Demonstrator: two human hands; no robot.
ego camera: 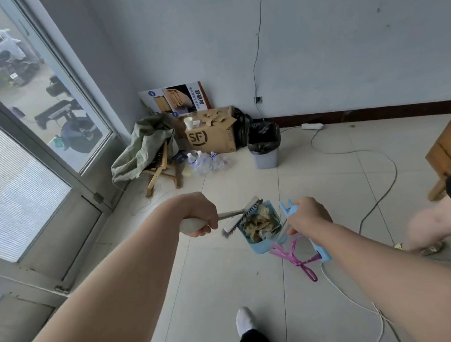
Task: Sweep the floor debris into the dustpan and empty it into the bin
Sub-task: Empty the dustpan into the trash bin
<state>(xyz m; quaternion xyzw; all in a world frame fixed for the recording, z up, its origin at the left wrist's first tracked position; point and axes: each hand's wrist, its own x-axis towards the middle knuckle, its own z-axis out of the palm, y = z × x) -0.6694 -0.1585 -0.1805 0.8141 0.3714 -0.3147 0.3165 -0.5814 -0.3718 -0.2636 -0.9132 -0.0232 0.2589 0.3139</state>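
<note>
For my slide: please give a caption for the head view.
Left hand holds brush, right hand carries full dustpan toward bin.

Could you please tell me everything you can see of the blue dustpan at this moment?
The dustpan is light blue, apparently plastic, a deep scoop on a long handle. The right hand grips that handle and holds it off the tiled floor. It holds crumpled yellowish-brown scraps. The brush, held by the left hand, rests against its rim. A pink ribbon hangs by the handle.
</note>
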